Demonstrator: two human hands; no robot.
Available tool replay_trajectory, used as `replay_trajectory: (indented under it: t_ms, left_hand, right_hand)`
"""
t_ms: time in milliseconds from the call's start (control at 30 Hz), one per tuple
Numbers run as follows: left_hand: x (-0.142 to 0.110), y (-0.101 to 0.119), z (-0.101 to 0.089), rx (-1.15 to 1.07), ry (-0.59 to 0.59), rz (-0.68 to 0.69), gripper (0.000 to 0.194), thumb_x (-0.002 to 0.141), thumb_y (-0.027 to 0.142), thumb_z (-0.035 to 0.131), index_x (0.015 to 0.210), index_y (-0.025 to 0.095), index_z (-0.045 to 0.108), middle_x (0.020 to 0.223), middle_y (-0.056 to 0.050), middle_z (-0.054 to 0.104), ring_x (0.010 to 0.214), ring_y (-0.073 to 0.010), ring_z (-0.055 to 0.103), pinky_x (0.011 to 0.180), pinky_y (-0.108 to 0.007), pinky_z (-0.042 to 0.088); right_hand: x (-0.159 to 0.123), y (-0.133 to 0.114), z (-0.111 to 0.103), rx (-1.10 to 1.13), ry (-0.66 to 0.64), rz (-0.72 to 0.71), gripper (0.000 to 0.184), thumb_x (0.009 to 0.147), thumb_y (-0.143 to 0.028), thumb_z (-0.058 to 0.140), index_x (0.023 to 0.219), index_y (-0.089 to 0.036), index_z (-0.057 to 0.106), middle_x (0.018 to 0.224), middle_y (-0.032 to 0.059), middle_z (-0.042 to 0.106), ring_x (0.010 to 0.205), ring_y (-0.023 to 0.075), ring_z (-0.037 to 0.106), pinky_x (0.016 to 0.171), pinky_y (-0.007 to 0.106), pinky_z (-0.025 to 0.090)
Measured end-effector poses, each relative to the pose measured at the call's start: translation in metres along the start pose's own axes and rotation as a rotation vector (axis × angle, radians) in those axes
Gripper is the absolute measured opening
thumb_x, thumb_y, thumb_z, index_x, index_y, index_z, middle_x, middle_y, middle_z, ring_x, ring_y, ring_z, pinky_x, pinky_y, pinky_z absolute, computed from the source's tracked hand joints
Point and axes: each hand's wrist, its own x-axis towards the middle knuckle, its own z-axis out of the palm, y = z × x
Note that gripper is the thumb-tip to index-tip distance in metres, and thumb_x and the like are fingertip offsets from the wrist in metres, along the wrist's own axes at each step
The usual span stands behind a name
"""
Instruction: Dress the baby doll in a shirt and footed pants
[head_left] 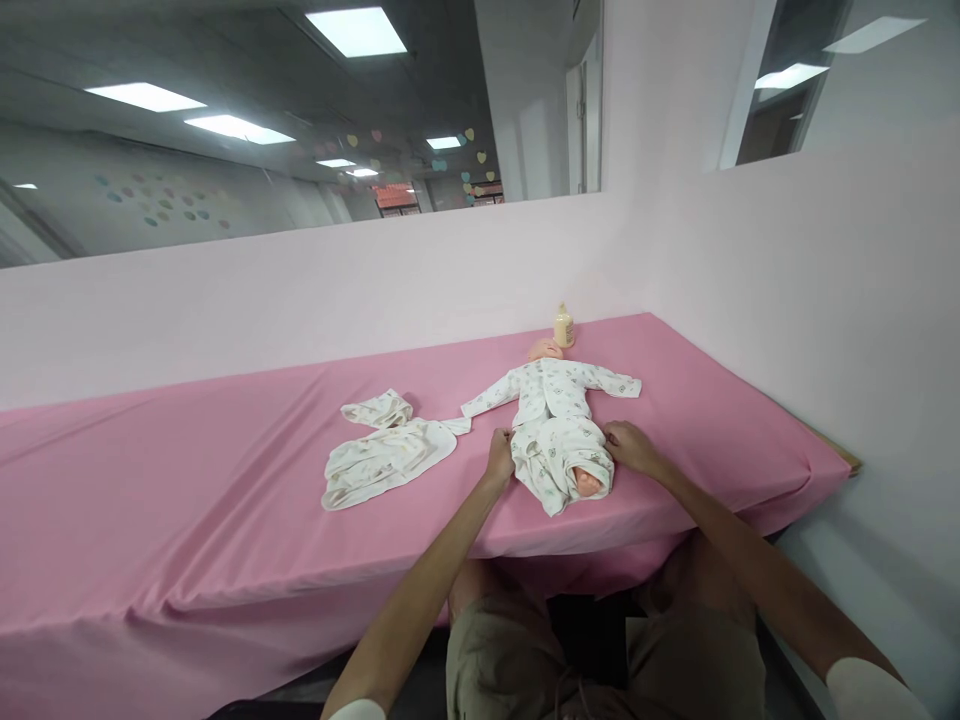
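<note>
Doll [559, 420] lies lengthwise, head away, between left hand [500, 455] and right hand [628, 445], both pinching its trousers [559, 460] at the hips.

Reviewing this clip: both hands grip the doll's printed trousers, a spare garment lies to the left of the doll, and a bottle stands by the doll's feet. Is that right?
Not quite. In the head view the bottle stands by the doll's head, at the far side, not its feet. The rest holds: the left hand and right hand grip the trousers, and the spare garment lies to the doll's left.
</note>
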Motion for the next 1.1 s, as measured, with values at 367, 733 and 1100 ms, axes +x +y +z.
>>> replay_trajectory:
  t_ms: [367,733,1100]
  left_hand:
    - [0.004,0.012,0.002,0.236,-0.090,0.266,0.020,0.085,0.038,0.051,0.079,0.019,0.049,0.075,-0.001,0.052,0.067,-0.0135,0.046,0.061,-0.025,0.038]
    - [0.004,0.050,0.020,0.501,-0.221,0.313,0.015,0.084,0.031,0.049,0.080,0.019,0.057,0.080,-0.003,0.061,0.070,-0.0157,0.053,0.061,-0.027,0.039]
    - [-0.005,0.021,-0.023,0.173,-0.454,-0.027,0.035,0.074,0.049,0.069,0.082,0.016,0.061,0.076,-0.005,0.064,0.067,-0.0151,0.056,0.061,-0.026,0.040]
  right_hand:
    - [-0.002,-0.030,-0.028,0.421,0.031,0.121,0.026,0.088,-0.038,0.045,0.096,-0.019,0.060,0.098,0.0045,0.065,0.088,0.0174,0.059,0.074,0.027,0.044]
    - [0.036,-0.100,-0.043,0.417,-0.117,-0.032,0.026,0.086,-0.041,0.054,0.097,-0.020,0.063,0.102,0.0053,0.068,0.095,0.0196,0.060,0.081,0.030,0.045]
    - [0.059,-0.089,-0.020,0.123,-0.115,0.000,0.014,0.085,-0.025,0.047,0.096,-0.020,0.054,0.096,0.0038,0.066,0.085,0.0183,0.059,0.070,0.027,0.042]
